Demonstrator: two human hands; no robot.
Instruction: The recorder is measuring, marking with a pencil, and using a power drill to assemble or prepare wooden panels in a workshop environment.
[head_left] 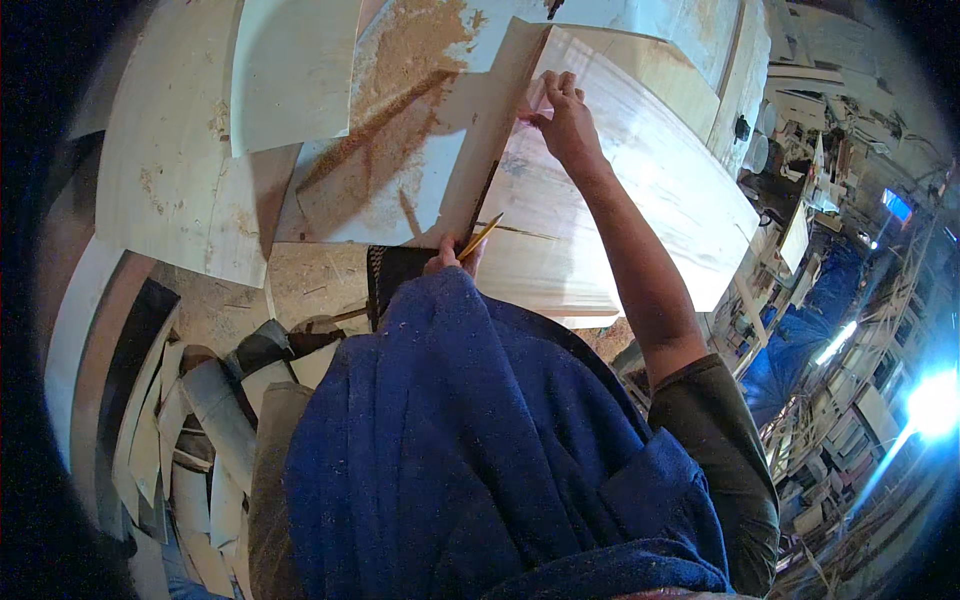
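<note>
Sawdust-strewn plywood sheets [190, 170] cover your workbench, with curved offcuts [190, 430] heaped at lower left. Your right hand [568, 122] presses flat on a long straight wooden strip [495, 140] laid as a guide across the pale, smooth-grained board [640, 200]. Your left hand [452, 258], mostly hidden behind blue cloth [480, 440], seems closed around 1 yellow pencil [482, 236] touching the strip's near end. You look to be marking a line; the next stroke needs the strip held still while the pencil follows its edge.
</note>
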